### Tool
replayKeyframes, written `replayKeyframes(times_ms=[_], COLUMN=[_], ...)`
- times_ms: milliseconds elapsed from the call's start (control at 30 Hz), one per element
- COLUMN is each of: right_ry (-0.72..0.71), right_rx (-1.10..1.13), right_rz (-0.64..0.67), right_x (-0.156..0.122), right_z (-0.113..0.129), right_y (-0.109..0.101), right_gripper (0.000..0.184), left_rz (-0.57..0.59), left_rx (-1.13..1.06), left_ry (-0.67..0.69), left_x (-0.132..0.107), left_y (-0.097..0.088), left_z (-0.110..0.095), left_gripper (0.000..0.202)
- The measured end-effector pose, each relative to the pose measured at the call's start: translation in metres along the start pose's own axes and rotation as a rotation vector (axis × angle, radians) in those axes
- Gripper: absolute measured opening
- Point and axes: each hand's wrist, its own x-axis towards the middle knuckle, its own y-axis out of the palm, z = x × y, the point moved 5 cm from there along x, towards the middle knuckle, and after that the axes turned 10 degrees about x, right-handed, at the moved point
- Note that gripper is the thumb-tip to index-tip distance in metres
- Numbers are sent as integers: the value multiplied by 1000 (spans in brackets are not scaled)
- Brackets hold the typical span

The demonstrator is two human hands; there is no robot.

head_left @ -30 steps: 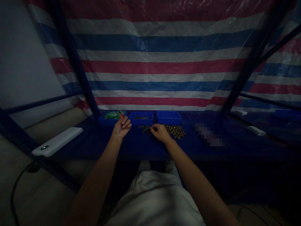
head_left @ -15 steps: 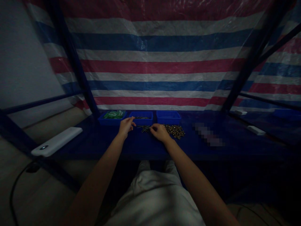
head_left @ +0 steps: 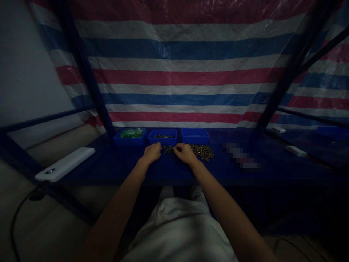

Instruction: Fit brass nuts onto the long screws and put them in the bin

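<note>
Both of my hands rest on a dark blue table (head_left: 163, 169) in dim light. My left hand (head_left: 152, 153) is knuckles up with its fingers curled, the fingertips touching a small heap of thin metal pins (head_left: 167, 149). On the other side of that heap my right hand (head_left: 185, 153) is curled too, fingertips pinched at the pins. What each pinch holds is too small and dark to make out. A pile of small brass-coloured parts (head_left: 204, 151) lies just right of my right hand.
Three blue trays line the back: the left tray (head_left: 131, 135) holds green pieces, the middle tray (head_left: 163, 137) a few pins, the right tray (head_left: 195, 135) looks bare. A white flat device (head_left: 65, 164) lies at left. Blue frame posts (head_left: 84, 72) and a striped tarp (head_left: 180, 65) surround the table.
My left hand came down from the green tray, turned palm down and moved right to the pin heap. My right hand stayed at the pins.
</note>
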Motion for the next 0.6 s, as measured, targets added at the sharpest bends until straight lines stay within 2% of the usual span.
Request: replayKeyframes(times_ms=[200, 367, 467, 600], right_ry=[-7, -11, -9, -11], right_rx=[2, -1, -2, -3], right_rz=[1, 6, 4, 7], right_x=[0, 0, 0, 0], right_z=[0, 1, 2, 3], right_y=[0, 0, 0, 0], right_gripper=[15, 15, 16, 17], left_rz=[32, 20, -60, -215], left_rx=[24, 1, -76, -330], left_ry=[-7, -96, -142, -185], left_x=[-6, -10, -10, -8], left_y=[-4, -10, -16, -22], left_z=[-4, 1, 4, 9], left_gripper=[21, 27, 26, 24])
